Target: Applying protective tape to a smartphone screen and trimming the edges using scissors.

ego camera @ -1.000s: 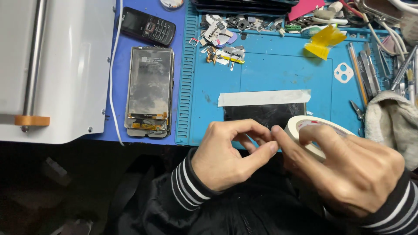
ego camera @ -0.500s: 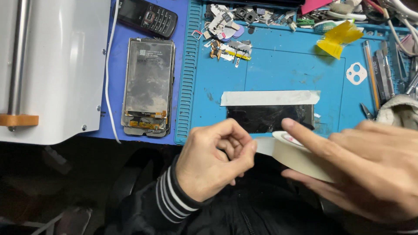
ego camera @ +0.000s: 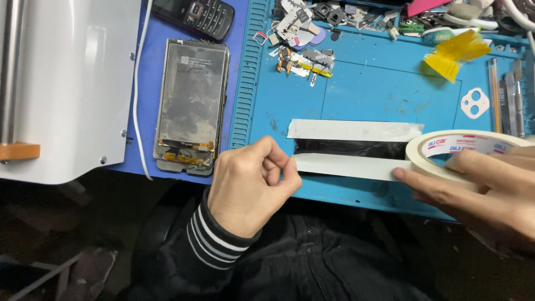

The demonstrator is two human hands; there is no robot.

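My left hand (ego camera: 251, 187) pinches the free end of a strip of cream masking tape (ego camera: 345, 166) at the front of the blue work mat (ego camera: 368, 89). My right hand (ego camera: 482, 187) holds the tape roll (ego camera: 462, 146) at the right, fingers wrapped around it. The strip stretches between both hands, over the lower edge of a black rectangular panel (ego camera: 348, 148). Another tape strip (ego camera: 354, 130) lies stuck along the panel's upper edge.
A disassembled phone frame (ego camera: 191, 103) lies left of the mat, a black keypad phone (ego camera: 195, 15) behind it. A white machine (ego camera: 61, 83) stands at the far left. Small parts (ego camera: 304, 56), yellow tape (ego camera: 454, 53) and tools (ego camera: 510, 95) crowd the mat's back and right.
The hands have drawn apart: the roll moved right, and a long strip of tape is now pulled out between them across the black panel.
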